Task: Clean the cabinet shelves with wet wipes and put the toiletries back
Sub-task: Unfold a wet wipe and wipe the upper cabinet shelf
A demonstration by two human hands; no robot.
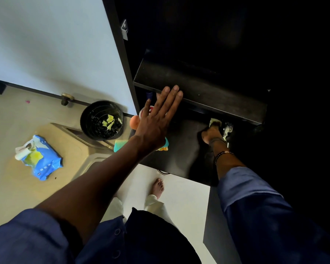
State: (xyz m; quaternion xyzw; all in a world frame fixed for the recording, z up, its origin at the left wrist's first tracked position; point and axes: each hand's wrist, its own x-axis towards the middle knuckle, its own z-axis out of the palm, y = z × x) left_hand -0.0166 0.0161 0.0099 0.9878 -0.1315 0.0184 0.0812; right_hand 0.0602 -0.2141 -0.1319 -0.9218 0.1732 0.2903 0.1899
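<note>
A dark cabinet stands open before me. My left hand (pixel 157 115) reaches out flat, fingers straight, with the fingertips at the front edge of the upper black shelf (pixel 217 100). Under that shelf my right hand (pixel 212 135) holds a pale wet wipe (pixel 215 121) against the lower black shelf (pixel 181 149). Toiletries sit at the lower shelf's left end, partly hidden by my left hand: a dark blue bottle (pixel 149 95), a white and red tub (pixel 144 112), an orange round thing (pixel 134 121) and a teal packet (pixel 120 145).
A blue wet-wipe pack (pixel 39 159) lies open on the beige floor at left. A black bin (pixel 101 120) with crumpled wipes stands next to the cabinet. The white cabinet door (pixel 55 44) is swung open left. My bare foot (pixel 158 187) stands on the white floor below.
</note>
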